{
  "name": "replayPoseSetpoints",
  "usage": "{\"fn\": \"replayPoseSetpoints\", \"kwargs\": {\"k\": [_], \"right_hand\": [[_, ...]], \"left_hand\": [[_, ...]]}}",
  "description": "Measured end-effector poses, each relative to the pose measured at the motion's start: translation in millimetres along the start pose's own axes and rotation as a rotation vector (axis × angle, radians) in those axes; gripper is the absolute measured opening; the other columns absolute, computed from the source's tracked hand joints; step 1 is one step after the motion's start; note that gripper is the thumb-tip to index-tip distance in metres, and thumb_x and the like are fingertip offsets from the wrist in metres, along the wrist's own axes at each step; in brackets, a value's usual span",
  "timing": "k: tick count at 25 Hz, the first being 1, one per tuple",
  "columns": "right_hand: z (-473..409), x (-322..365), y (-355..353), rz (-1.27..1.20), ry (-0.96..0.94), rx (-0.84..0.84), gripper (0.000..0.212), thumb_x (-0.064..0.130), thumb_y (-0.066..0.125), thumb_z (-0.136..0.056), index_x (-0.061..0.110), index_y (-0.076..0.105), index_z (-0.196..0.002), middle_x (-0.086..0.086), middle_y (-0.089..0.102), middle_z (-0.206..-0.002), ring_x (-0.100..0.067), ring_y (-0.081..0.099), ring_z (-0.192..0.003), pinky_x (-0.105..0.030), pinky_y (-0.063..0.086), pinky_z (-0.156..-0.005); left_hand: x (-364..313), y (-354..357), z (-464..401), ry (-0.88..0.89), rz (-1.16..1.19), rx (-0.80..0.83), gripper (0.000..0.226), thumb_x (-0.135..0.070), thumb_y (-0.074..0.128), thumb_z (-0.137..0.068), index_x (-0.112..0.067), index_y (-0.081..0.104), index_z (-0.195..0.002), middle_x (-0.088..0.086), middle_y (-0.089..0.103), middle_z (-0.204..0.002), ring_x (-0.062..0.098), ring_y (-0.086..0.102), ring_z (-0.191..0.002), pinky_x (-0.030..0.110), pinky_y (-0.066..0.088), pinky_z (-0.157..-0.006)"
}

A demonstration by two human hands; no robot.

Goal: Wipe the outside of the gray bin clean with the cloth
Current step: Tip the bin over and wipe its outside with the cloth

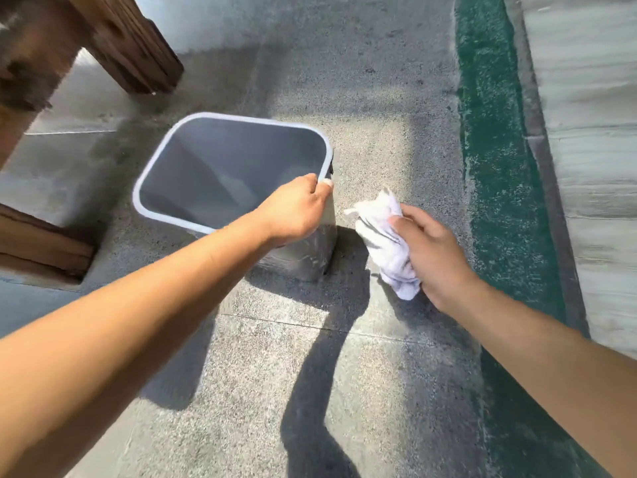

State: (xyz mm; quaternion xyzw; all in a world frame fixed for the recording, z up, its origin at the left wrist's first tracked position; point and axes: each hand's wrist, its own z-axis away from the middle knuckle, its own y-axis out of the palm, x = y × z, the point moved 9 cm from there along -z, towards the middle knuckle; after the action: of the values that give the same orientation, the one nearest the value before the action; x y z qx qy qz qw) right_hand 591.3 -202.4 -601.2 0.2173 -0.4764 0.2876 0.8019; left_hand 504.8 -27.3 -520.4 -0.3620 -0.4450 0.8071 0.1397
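Observation:
A gray bin [193, 132] with a pale rim stands upright on the concrete floor, its open mouth facing up and empty inside. My left hand [293, 212] grips the rim at the bin's near right corner, thumb outside, fingers over the edge. My right hand [437, 257] holds a crumpled white cloth [382, 236] just to the right of the bin, apart from its wall by a small gap. The bin's lower right side [306, 260] shows below my left hand.
Dark wooden bench legs [131, 46] stand at the upper left, with another wooden beam [41, 246] at the left edge. A green painted strip [496, 150] and a pale wall [593, 132] run along the right. Concrete floor [310, 374] spreads in front.

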Motion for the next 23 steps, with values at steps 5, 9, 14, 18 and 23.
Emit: {"fn": "replayPoseSetpoints", "kwargs": {"k": [5, 9, 14, 18, 23], "right_hand": [[-15, 9, 12, 0.008, -0.185, 0.053, 0.027, 0.024, 0.057, -0.102, 0.049, 0.065, -0.097, 0.004, 0.081, -0.091, -0.029, 0.069, -0.083, -0.047, 0.055, -0.078], [-17, 25, 19, -0.022, -0.272, 0.034, 0.029, 0.023, 0.059, -0.102, 0.051, 0.066, -0.097, -0.007, 0.079, -0.097, -0.03, 0.067, -0.078, -0.051, 0.055, -0.079], [0, 51, 33, -0.035, -0.371, 0.003, 0.023, 0.026, 0.061, -0.1, 0.038, 0.066, -0.118, -0.009, 0.076, -0.108, -0.027, 0.068, -0.078, -0.052, 0.059, -0.073], [21, 94, 61, 0.196, -0.565, 0.091, 0.028, 0.023, 0.06, -0.098, 0.046, 0.066, -0.113, 0.009, 0.074, -0.106, -0.008, 0.07, -0.081, -0.029, 0.052, -0.068], [54, 144, 110, 0.527, -0.943, 0.281, 0.027, 0.027, 0.064, -0.097, 0.036, 0.07, -0.121, 0.011, 0.063, -0.101, -0.001, 0.064, -0.081, -0.032, 0.051, -0.079]], "left_hand": [[-2, -10, 0, 0.07, -0.049, -0.119, 0.039, -0.027, 0.037, -0.105, -0.005, 0.05, -0.076, 0.006, 0.051, -0.069, 0.027, 0.047, -0.066, 0.024, 0.032, -0.045], [9, -38, 18, 0.019, 0.081, -0.21, 0.036, -0.024, 0.044, -0.104, -0.013, 0.044, -0.07, 0.002, 0.044, -0.061, 0.019, 0.037, -0.054, 0.028, 0.028, -0.047], [41, -81, 45, -0.042, 0.355, -0.284, 0.02, -0.032, 0.057, -0.09, -0.017, 0.056, -0.077, 0.003, 0.056, -0.078, 0.022, 0.05, -0.082, 0.034, 0.035, -0.077], [70, -103, 68, -0.121, 0.645, -0.287, 0.032, -0.029, 0.067, -0.076, -0.005, 0.074, -0.096, 0.026, 0.073, -0.101, 0.042, 0.068, -0.099, 0.055, 0.052, -0.098], [96, -106, 95, -0.163, 0.796, -0.314, 0.023, -0.014, 0.059, -0.095, 0.003, 0.074, -0.1, 0.025, 0.066, -0.092, 0.034, 0.06, -0.083, 0.043, 0.049, -0.078]]}}
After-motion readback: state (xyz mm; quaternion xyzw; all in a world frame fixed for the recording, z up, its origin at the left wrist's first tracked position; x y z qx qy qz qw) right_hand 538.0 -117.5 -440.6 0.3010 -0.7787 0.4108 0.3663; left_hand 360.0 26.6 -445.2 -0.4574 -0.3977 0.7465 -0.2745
